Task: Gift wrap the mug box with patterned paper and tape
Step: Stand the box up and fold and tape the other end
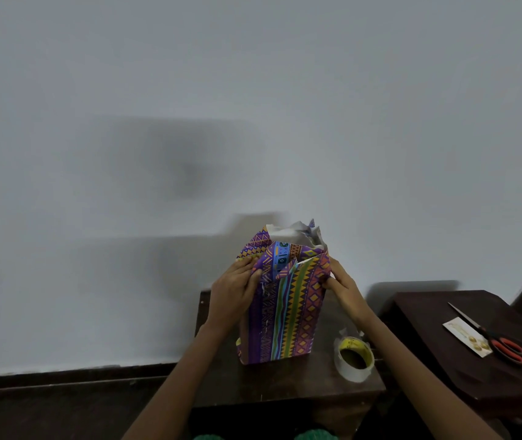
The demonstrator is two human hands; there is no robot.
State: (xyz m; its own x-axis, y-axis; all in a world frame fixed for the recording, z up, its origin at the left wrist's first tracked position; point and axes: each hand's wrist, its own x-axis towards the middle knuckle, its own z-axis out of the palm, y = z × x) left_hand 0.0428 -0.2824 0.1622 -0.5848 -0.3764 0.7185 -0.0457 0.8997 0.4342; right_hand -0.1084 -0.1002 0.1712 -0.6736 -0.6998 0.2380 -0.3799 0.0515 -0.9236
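While the box (285,309) stands tall on the small dark table (285,385), wrapped in bright striped paper (297,290), its open top end is held between the two hands. The long way of the box runs straight up and down, so the loose end that needs folding is at the top, right at the level of the fingers. The left hand (234,292) is laid against the left side near the top, and a folded flap of paper is pinched under its thumb. The right hand (343,289) is set against the right top corner, and the paper edge there looks pinched by its fingers, though the far fingers are hidden behind the box. Both hands are about as near to the top as each other, one on each side, with the box in the middle just in front of the person.

White crumpled paper (297,231) is seen sticking up past the far top edge, so the top is judged not yet closed. The next fold is likely to be made downward and inward over the top. The roll of tape (354,360) is lying on the table just right of the box, under the right arm, so it would be reached most easily by the right hand. The scissors (494,336) are lying well apart on another table (443,344) to the right, partly on a small card (462,335)
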